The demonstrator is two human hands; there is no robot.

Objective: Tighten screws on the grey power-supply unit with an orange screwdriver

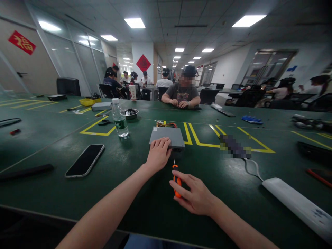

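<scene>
A grey metal box [169, 134] with a bundle of coloured wires at its back lies on the green table [124, 197]. My left hand [158, 154] rests on the box's front left part, fingers over its top and edge, thumb at the front side. Nearer to me, my right hand [193, 193] holds an orange and black screwdriver [177, 186] between thumb and fingers. The screwdriver's thin shaft points away from me, towards the front of the box, with its tip a little short of it.
A water bottle [120, 119] and a metal bowl [131, 114] stand left of the box. A phone [85, 160] lies at the left. On the right are a white power strip [298, 204] and its cable. Across the table sits a person [183, 93].
</scene>
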